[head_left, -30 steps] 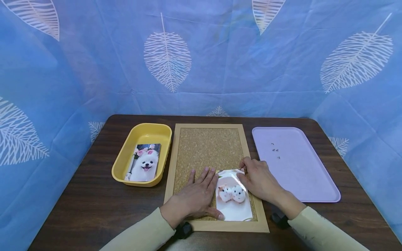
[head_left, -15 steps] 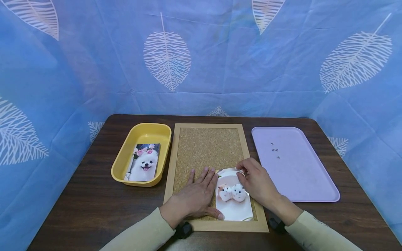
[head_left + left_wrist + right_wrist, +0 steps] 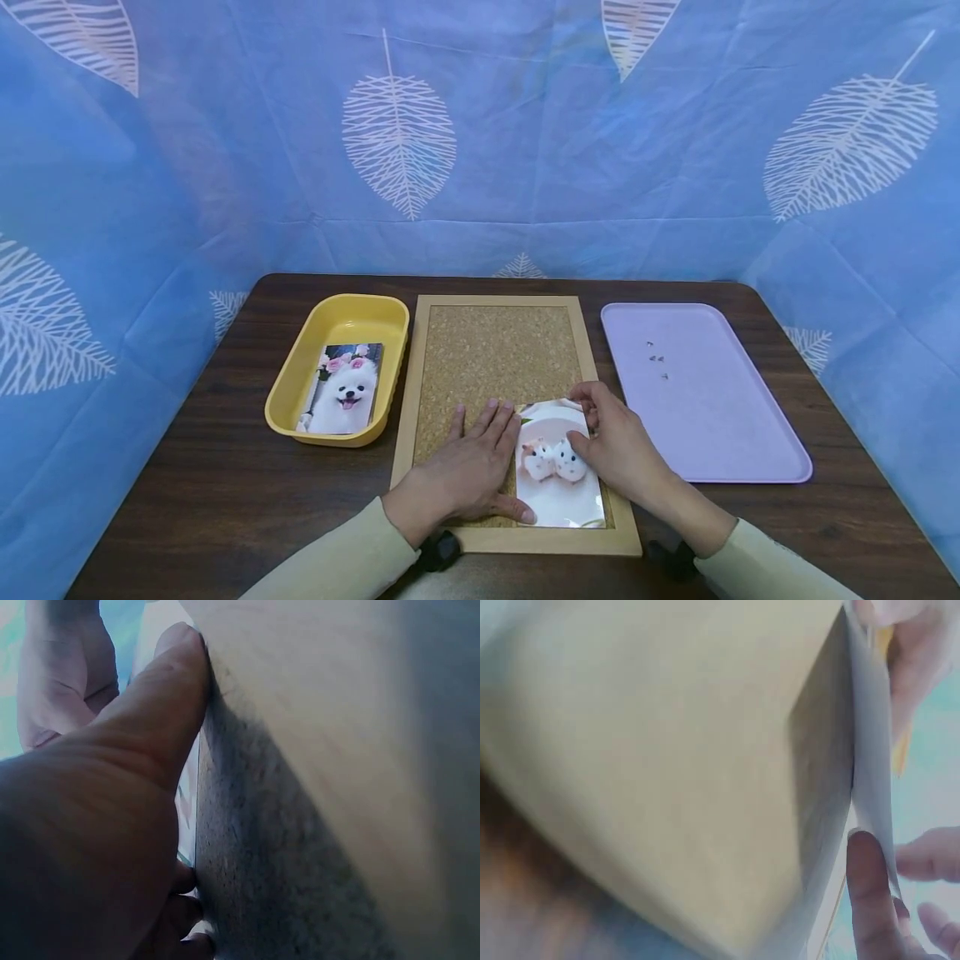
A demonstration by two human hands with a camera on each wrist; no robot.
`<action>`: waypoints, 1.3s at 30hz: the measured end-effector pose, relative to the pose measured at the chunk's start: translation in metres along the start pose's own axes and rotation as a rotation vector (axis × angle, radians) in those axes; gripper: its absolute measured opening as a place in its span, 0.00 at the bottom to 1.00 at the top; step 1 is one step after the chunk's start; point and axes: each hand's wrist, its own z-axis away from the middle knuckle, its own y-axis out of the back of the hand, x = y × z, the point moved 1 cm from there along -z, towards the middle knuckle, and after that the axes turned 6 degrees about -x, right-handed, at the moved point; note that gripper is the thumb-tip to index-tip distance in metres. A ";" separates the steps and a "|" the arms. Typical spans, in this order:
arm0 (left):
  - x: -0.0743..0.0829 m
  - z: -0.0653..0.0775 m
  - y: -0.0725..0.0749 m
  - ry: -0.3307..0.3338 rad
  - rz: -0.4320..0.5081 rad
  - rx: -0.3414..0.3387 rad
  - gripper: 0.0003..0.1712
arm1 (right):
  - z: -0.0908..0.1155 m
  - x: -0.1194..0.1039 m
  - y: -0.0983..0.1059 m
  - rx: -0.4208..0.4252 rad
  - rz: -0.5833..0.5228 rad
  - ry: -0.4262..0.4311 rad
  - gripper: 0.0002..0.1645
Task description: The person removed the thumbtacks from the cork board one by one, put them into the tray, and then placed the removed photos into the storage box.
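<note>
A glossy photo of two white hamsters (image 3: 553, 500) lies on the lower right of a wood-framed corkboard (image 3: 502, 350). My left hand (image 3: 465, 475) rests flat on the cork along the photo's left side, fingers spread, thumb on its lower left edge. With thumb and fingers, my right hand (image 3: 618, 437) pinches the photo's upper right edge. In the right wrist view, that edge of the photo (image 3: 871, 742) stands raised off the frame between the fingers (image 3: 870, 896). The left wrist view shows my left thumb (image 3: 161, 686) along the photo's edge.
Left of the board stands a yellow tray (image 3: 287, 392) holding a photo of a white dog (image 3: 348, 396). At right, a lilac tray (image 3: 720, 417) bears several tiny metallic pieces (image 3: 657, 359). A blue leaf-patterned cloth (image 3: 480, 167) hangs behind the dark wooden table (image 3: 187, 500).
My right hand has shifted slightly along the photo's upper right edge, its thumb now over the picture. The glare on that corner has faded. My left hand has stayed in place.
</note>
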 end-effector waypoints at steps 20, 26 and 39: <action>-0.010 0.006 0.008 0.010 0.143 0.017 0.72 | -0.005 -0.007 0.012 0.030 -0.069 -0.035 0.29; -0.015 0.010 0.009 0.001 0.199 0.033 0.71 | -0.011 -0.007 0.013 0.062 -0.075 0.041 0.30; -0.021 0.015 0.009 -0.011 0.247 0.025 0.71 | -0.020 0.001 0.015 0.063 -0.107 0.053 0.30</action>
